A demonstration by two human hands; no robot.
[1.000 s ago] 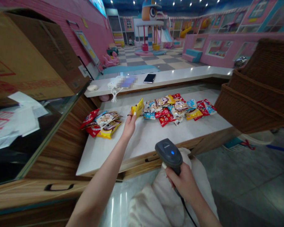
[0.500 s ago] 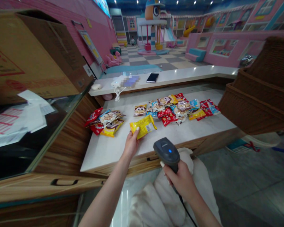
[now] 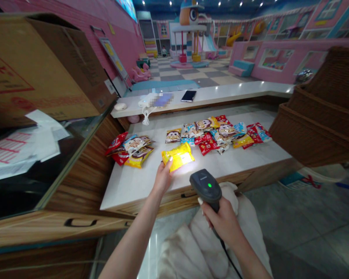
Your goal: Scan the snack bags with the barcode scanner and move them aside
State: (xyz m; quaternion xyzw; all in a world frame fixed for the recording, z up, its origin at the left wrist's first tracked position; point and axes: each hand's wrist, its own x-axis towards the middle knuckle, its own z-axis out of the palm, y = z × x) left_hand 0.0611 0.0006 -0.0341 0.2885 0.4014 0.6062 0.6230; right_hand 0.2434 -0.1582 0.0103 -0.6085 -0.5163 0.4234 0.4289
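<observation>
My left hand (image 3: pixel 164 177) grips the near left corner of a yellow snack packet (image 3: pixel 177 155), thumb on top, just over the white counter. A bright patch of light falls on the packet's barcode side. In my right hand (image 3: pixel 219 215) is a dark barcode scanner (image 3: pixel 205 186), its head aimed at the packet and a green light glowing on top. Its black cable runs down past my wrist. One small pile of snack packets (image 3: pixel 135 145) lies to the left of my left hand. A larger pile of mixed packets (image 3: pixel 213 133) lies beyond the scanner.
A cardboard box (image 3: pixel 46 73) and loose papers (image 3: pixel 26 143) sit on the glass-topped cabinet at left. On the raised ledge (image 3: pixel 221 93) lie a phone (image 3: pixel 189 96) and a white device with a cable. Wicker baskets (image 3: pixel 317 112) stand at right.
The scanner's light has turned from blue to green, and a bright beam now lights the packet. Both hands have barely moved.
</observation>
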